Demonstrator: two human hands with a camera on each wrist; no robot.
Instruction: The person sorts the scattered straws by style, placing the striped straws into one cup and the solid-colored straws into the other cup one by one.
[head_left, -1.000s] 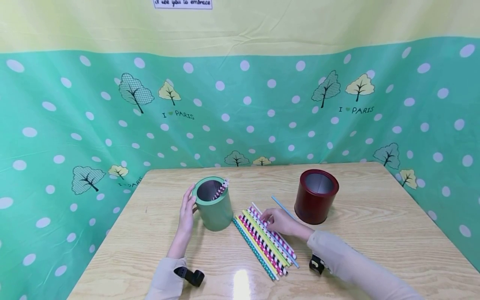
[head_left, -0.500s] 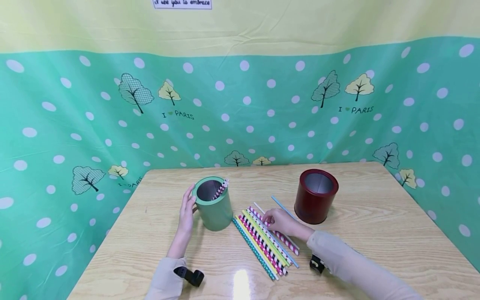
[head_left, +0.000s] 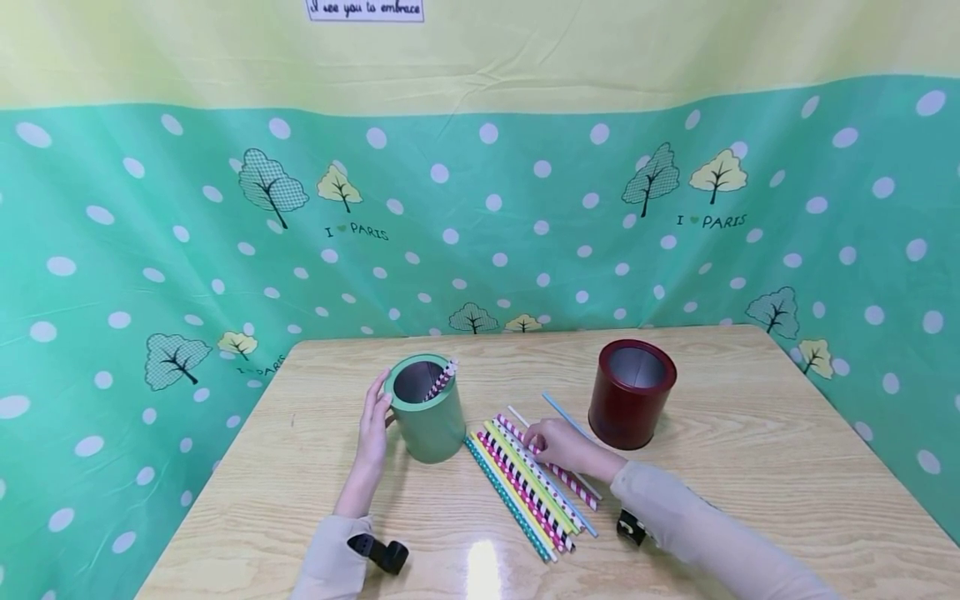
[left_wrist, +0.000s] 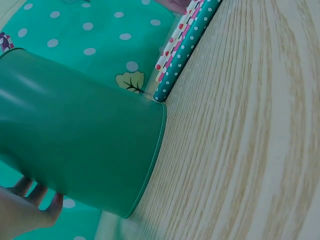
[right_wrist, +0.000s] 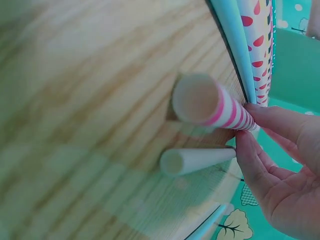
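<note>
In the head view my left hand [head_left: 372, 425] rests against the left side of a green can [head_left: 431, 429], fingertips up at its rim. The can stands upright and a few dark-and-white striped straws [head_left: 442, 379] lean inside it. In the left wrist view several fingertips [left_wrist: 56, 204] touch the can's wall. My right hand [head_left: 562, 446] is over the right side of a row of patterned paper straws [head_left: 517, 483]. Its thumb and fingers pinch a pink-and-white striped straw [right_wrist: 230, 112], as the right wrist view shows. A thin white straw [right_wrist: 197, 161] lies right beside it.
An upright dark red can [head_left: 630, 408] stands at the back right. A single blue straw [head_left: 558, 408] lies between it and the row, partly behind my right hand. Behind the wooden table [head_left: 750, 467] hangs a green dotted cloth [head_left: 495, 225].
The pink-and-white striped straw and the thin white straw have shifted slightly right, away from the row, with my right hand. My left hand and the green can have stayed put.
</note>
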